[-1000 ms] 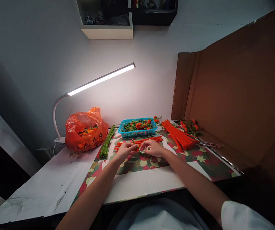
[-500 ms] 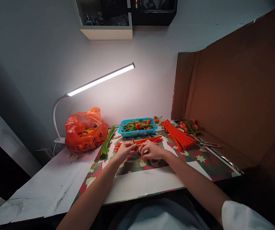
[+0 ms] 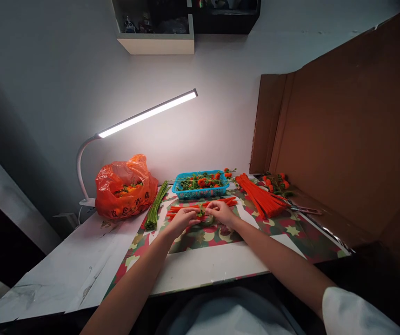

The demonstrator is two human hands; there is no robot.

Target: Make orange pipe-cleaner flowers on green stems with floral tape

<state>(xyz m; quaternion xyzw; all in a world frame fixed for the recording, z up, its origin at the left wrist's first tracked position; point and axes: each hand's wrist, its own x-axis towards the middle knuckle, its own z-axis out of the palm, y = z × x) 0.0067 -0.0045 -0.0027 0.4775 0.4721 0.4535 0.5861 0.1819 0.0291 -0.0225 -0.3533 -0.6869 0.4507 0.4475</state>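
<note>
My left hand [image 3: 183,219] is closed in a pinch on a small green chenille piece [image 3: 200,213] above the middle of the mat. Close on its other side, my right hand [image 3: 222,213] is closed too, thumb and fingers pressed together at the piece's edge; what they grip is too small to make out. A pale green ring, like a roll of tape [image 3: 207,220], lies just below the fingertips. Behind both hands, loose red chenille stems [image 3: 226,201] lie across the mat, partly covered by the fingers.
A blue basket [image 3: 200,195] of orange flowers stands behind. Green stems [image 3: 156,207] and an orange bag [image 3: 126,190] lie left, beside a lit lamp [image 3: 147,114]. A red stem bundle [image 3: 261,197], scissors [image 3: 306,210] and orange flowers [image 3: 276,182] are right, near a cardboard panel [image 3: 332,139].
My right hand has come off the ring and risen toward the left fingertips, where it now pinches. The green piece has turned in my left hand, and the ring is more exposed.
</note>
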